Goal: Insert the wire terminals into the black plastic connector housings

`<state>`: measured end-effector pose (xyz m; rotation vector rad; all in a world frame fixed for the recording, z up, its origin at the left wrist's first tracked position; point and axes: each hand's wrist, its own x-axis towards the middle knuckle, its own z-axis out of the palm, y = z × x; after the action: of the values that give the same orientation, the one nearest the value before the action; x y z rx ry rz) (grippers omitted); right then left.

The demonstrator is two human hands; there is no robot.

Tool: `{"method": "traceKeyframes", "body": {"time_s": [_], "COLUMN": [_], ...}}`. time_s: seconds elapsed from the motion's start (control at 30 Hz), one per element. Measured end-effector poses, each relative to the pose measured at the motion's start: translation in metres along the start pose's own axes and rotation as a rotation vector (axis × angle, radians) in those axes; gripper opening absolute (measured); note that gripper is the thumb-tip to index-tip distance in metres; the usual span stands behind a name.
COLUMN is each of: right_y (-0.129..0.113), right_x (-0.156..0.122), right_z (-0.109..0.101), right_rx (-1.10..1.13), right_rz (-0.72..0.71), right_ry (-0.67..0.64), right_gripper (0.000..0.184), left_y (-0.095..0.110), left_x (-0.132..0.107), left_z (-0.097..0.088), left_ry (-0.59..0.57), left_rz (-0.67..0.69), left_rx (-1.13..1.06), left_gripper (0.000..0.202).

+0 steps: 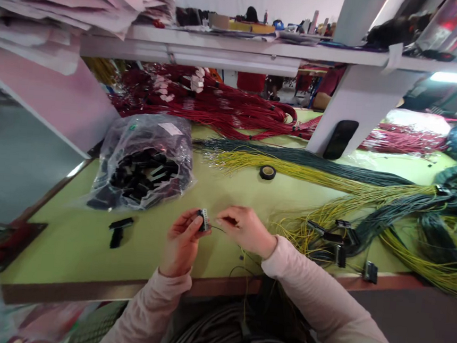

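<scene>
Connector [203, 220] over the bench [65, 253]
Left hand [182, 244] grips it; right hand [246, 230] pinches a thin wire [219, 227] beside it.

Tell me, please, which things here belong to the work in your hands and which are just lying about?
In the work: left hand gripping a black wire connector; right hand pinching a thin wire.

Lying about: roll of black tape; plastic bag of black connectors; red wire bundles.

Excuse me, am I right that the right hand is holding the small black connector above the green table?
Not quite: the left hand, not the right hand, holds the small black connector, as the head view shows. It is above the green table, as you said.
</scene>
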<state>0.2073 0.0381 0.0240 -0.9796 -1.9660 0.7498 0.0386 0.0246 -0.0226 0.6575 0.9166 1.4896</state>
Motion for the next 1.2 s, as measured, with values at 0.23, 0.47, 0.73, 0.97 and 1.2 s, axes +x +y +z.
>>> {"method": "traceKeyframes", "body": {"time_s": [0.23,0.47,0.73,0.97,1.2], "right_y": [0.0,0.0,0.001,0.001,0.0], "right_x": [-0.003,-0.002,-0.003,-0.002,-0.002], "right_z": [-0.001,0.0,0.004,0.009,0.016], "right_rx": [-0.026,-0.006,0.008,0.02,-0.064], "right_rz": [0.023,0.047,0.049,0.075,0.029], "right_ry": [-0.02,-0.033,-0.046,-0.046,-0.038], "right_gripper": [0.011,0.01,0.01,0.014,0.013], "left_y": [0.001,0.003,0.003,0.0,-0.005], "left_x": [-0.003,-0.004,-0.006,-0.008,-0.009], "left_z": [0.002,0.005,0.008,0.01,0.008], "left_ry": [-0.017,-0.022,-0.033,-0.037,-0.052], "left_rz": [-0.03,-0.01,0.002,0.062,0.092], "left_rx": [0.003,0.012,0.031,0.053,0.079], "left_gripper": [0.029,0.028,0.028,0.026,0.025]}}
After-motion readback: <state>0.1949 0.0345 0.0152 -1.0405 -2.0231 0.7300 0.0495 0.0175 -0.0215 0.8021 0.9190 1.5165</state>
